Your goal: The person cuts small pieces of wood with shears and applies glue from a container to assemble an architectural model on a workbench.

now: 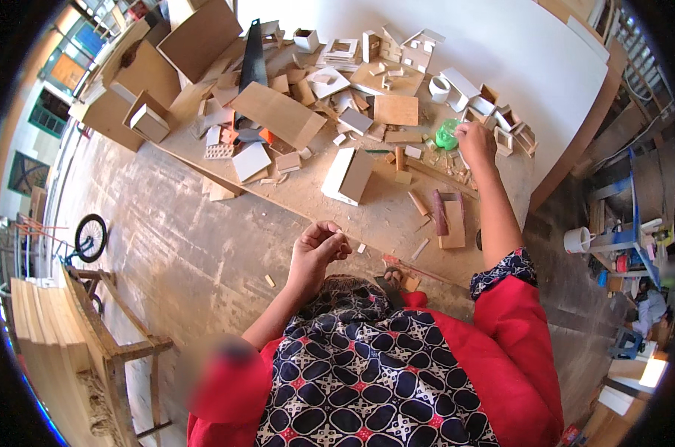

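My left hand (319, 252) is raised in front of the table's near edge, thumb and fingers pinched together. Whatever small thing it may hold is too tiny to make out. Over at the right of the table, my right hand (477, 143) has its fingers closed at the edge of a green plastic container (446, 134). Its fingertips hide what they grip, if anything. A small white-and-brown house-shaped wooden model (346, 176) stands on the table between the two hands. Nearer the right forearm lies a wooden block with a dark red strip (451, 220).
The wooden table (278, 181) carries scraps and offcuts, a brown board (279, 115) and a handsaw (253, 59) with an orange-and-black handle. Little model houses (419, 49) and a white ring (439, 89) stand farther back. A wooden bench frame (121, 346) is at lower left.
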A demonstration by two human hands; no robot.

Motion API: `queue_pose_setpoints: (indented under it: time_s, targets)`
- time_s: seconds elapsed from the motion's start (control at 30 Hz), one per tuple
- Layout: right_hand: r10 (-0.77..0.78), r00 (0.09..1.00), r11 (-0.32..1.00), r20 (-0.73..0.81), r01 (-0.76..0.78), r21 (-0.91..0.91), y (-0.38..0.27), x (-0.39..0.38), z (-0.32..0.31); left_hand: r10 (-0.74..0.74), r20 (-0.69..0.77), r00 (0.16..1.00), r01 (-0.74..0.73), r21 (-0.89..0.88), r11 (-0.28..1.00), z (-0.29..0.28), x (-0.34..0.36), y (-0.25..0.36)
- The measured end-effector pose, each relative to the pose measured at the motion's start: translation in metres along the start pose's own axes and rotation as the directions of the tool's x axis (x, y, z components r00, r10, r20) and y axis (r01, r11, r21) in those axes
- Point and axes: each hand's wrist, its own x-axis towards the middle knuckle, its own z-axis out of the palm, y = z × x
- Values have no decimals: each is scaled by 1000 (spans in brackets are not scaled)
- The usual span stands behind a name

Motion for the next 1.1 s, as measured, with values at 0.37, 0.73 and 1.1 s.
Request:
queue_pose_setpoints:
  time_s: [0.37,0.73,1.1]
  targets:
    - [-108,847,791,-521,391,470,-34,-52,-65,685,77,724,-605,547,579,8,-19,27]
    - [-307,951,241,39,38,970,-113,-192,-115,812,505,294,-799,596,-81,28,-36,66]
    - [-349,934,506,-69,250,825,-114,-197,-110,784,555,277,-811,573,-119,27,-32,67]
